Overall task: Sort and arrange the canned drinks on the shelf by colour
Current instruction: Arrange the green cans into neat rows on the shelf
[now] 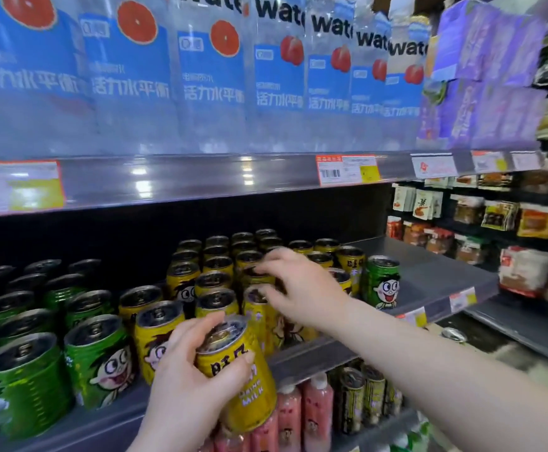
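Green cans fill the left part of the grey shelf, and yellow cans stand in rows in its middle. One lone green can stands at the right end of the yellow group. My left hand grips a yellow can, tilted, in front of the shelf edge. My right hand reaches over the yellow rows, its curled fingertips on the rim of a yellow can; whether it pinches that can I cannot tell.
Large water bottles and purple boxes fill the shelf above. Pink bottles and dark cans sit on the shelf below. Snack packets hang on racks to the right. The shelf surface right of the lone green can is bare.
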